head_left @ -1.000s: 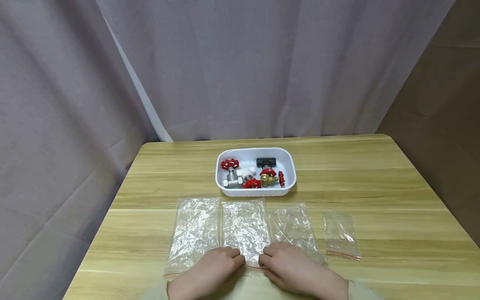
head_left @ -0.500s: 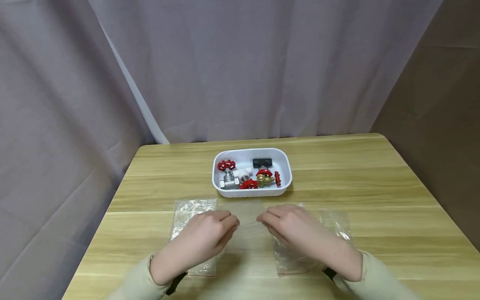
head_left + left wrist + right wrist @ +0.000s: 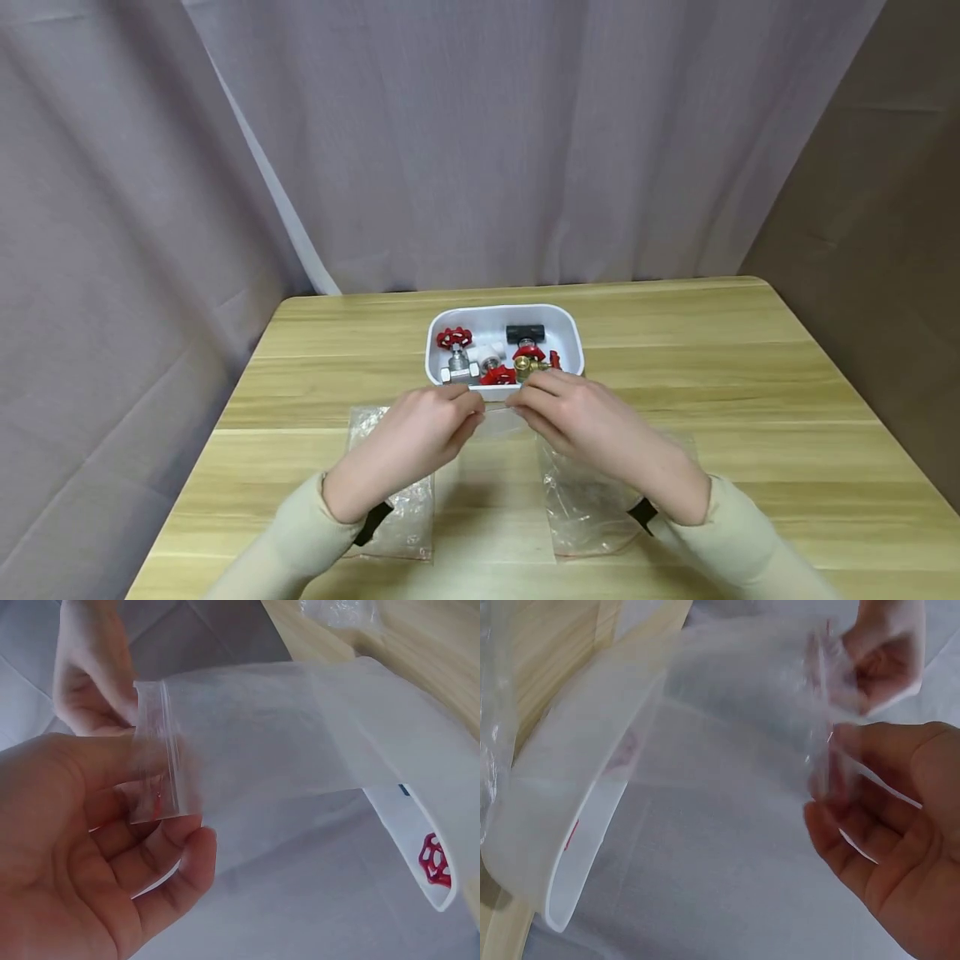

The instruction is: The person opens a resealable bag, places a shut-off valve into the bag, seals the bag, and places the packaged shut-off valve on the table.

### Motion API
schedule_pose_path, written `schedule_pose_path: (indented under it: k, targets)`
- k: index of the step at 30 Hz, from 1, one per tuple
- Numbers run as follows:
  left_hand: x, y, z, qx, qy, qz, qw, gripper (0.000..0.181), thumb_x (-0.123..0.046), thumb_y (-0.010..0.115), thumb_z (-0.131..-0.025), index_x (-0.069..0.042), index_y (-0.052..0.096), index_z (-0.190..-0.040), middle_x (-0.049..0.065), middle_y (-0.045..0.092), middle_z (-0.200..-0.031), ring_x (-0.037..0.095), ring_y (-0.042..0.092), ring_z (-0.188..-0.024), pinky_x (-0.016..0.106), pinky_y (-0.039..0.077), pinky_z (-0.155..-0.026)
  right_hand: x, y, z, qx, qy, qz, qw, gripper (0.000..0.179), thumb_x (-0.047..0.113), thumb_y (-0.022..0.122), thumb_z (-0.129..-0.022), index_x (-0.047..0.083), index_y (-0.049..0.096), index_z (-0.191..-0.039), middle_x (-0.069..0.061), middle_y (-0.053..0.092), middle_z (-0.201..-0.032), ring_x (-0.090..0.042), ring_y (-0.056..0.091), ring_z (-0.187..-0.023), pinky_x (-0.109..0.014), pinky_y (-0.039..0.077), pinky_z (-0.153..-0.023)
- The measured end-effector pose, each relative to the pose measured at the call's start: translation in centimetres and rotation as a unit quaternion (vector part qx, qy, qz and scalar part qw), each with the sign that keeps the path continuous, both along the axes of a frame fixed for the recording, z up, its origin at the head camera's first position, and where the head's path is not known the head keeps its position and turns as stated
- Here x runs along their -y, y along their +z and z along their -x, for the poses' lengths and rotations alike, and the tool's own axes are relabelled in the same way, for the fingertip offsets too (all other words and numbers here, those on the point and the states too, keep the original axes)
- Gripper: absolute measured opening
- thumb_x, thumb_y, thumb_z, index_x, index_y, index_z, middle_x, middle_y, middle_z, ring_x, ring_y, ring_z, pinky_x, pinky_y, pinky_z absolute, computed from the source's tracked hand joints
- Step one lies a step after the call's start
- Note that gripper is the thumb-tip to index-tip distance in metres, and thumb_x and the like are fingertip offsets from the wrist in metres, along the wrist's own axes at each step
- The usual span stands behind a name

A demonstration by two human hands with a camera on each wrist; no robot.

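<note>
A clear zip bag (image 3: 262, 727) hangs in the air between both hands, its zip strip toward the person. My left hand (image 3: 420, 429) pinches one side of the bag's mouth, thumb and fingers bent on the strip. On the other side, my right hand (image 3: 592, 425) pinches the same strip. Beyond the hands stands a white tray (image 3: 504, 311) with several valves: a silver valve (image 3: 459, 368) with a red wheel, a white valve (image 3: 486, 355), a black valve (image 3: 525, 333) and a brass valve (image 3: 522, 367). The right fingers hide part of the brass one.
On the wooden table (image 3: 750, 400) lie more clear bags: a left bag (image 3: 412, 521) partly under the left forearm, and a right bag (image 3: 581, 517) partly under the right arm. Grey curtains (image 3: 480, 150) close off the back and left side.
Both hands have lifted the middle zip bag off the table and carried it forward, up to the tray's near edge. The other bags stay on the table.
</note>
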State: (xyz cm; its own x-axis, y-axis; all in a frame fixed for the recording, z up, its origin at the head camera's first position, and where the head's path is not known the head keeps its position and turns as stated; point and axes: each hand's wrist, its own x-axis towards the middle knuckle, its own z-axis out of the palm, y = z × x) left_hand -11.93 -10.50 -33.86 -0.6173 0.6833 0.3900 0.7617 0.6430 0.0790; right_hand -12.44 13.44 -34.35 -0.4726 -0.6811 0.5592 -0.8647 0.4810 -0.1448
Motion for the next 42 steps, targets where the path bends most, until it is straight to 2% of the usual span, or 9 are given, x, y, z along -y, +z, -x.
schedule_pose_path:
  k: [3,7,13,17,24,32,34,38,42]
  targets:
    - [-0.3,-0.1,0.7,-0.003,0.006,-0.011,0.9999,0.007,-0.012,0.072,-0.092,-0.012,0.067,-0.087,-0.006,0.057,-0.075,0.009,0.052,-0.061,0.028,0.049,-0.055,0.5,-0.2,0.0,-0.021,0.009,0.013,0.9997,0.008,0.016,0.068,-0.096,0.011,0.072,-0.101,0.003,0.065,-0.098,-0.015,0.063,-0.092,-0.032,0.054,-0.082]
    - [-0.7,0.1,1.3,0.002,0.008,-0.019,0.9998,0.007,-0.012,0.071,-0.094,-0.013,0.067,-0.088,-0.007,0.057,-0.075,0.008,0.052,-0.062,0.028,0.048,-0.054,1.2,-0.5,-0.2,-0.047,0.006,-0.005,0.9988,0.016,0.024,0.065,-0.098,0.010,0.072,-0.100,0.002,0.066,-0.098,-0.017,0.062,-0.093,-0.034,0.052,-0.086]
    - [-1.4,0.4,1.8,0.019,0.006,-0.031,0.9993,0.007,-0.011,0.068,-0.096,-0.014,0.068,-0.090,-0.006,0.059,-0.079,0.009,0.056,-0.068,0.027,0.050,-0.057,1.8,-0.8,-0.2,-0.066,-0.018,-0.038,0.9970,0.014,0.013,0.076,-0.086,0.008,0.072,-0.099,0.000,0.068,-0.095,-0.019,0.064,-0.088,-0.035,0.053,-0.084]
    - [-1.7,0.7,2.0,0.020,0.004,-0.038,0.9991,0.007,-0.009,0.068,-0.095,-0.014,0.068,-0.090,-0.006,0.060,-0.078,0.009,0.057,-0.068,0.028,0.051,-0.057,2.1,-0.9,-0.1,-0.069,-0.026,-0.045,0.9962,0.012,0.008,0.075,-0.086,0.008,0.071,-0.097,0.000,0.067,-0.092,-0.019,0.065,-0.085,-0.035,0.054,-0.080]
    - [-1.5,0.6,2.5,-0.009,0.012,-0.047,0.9988,0.015,-0.007,0.070,-0.093,-0.013,0.063,-0.081,-0.005,0.053,-0.070,0.011,0.052,-0.061,0.029,0.047,-0.053,2.5,-1.2,-0.8,-0.088,-0.023,-0.069,0.9934,0.012,0.008,0.078,-0.084,0.009,0.072,-0.094,0.000,0.066,-0.089,-0.018,0.066,-0.085,-0.035,0.055,-0.086]
    - [-0.4,1.4,3.2,-0.038,0.040,-0.069,0.9961,0.010,-0.006,0.070,-0.091,-0.012,0.066,-0.084,-0.005,0.056,-0.073,0.011,0.053,-0.061,0.032,0.049,-0.054,3.4,-1.8,-3.4,-0.128,-0.018,-0.123,0.9841,0.016,0.003,0.074,-0.079,0.010,0.066,-0.091,0.002,0.062,-0.087,-0.016,0.062,-0.082,-0.031,0.052,-0.076]
    - [0.0,1.8,3.2,-0.045,0.052,-0.077,0.9947,0.010,-0.005,0.070,-0.090,-0.012,0.066,-0.084,-0.005,0.056,-0.073,0.011,0.052,-0.060,0.032,0.048,-0.053,3.5,-1.8,-4.0,-0.129,-0.019,-0.136,0.9822,0.019,0.000,0.071,-0.078,0.009,0.065,-0.094,0.001,0.062,-0.089,-0.016,0.061,-0.084,-0.030,0.052,-0.078]
    - [0.7,2.5,3.2,-0.062,0.059,-0.087,0.9925,0.008,-0.002,0.071,-0.088,-0.010,0.069,-0.086,-0.004,0.061,-0.076,0.012,0.055,-0.059,0.032,0.049,-0.053,3.7,-1.8,-4.9,-0.122,-0.025,-0.149,0.9810,0.024,-0.001,0.065,-0.082,0.004,0.065,-0.106,-0.003,0.064,-0.098,-0.018,0.062,-0.091,-0.033,0.053,-0.086]
    - [1.0,2.9,3.2,-0.091,0.063,-0.081,0.9906,0.007,-0.002,0.070,-0.089,-0.009,0.072,-0.090,-0.002,0.067,-0.081,0.015,0.059,-0.060,0.033,0.051,-0.053,3.8,-1.7,-5.0,-0.119,-0.030,-0.136,0.9831,0.031,0.001,0.052,-0.089,0.001,0.064,-0.118,-0.005,0.064,-0.104,-0.020,0.063,-0.097,-0.037,0.053,-0.093]
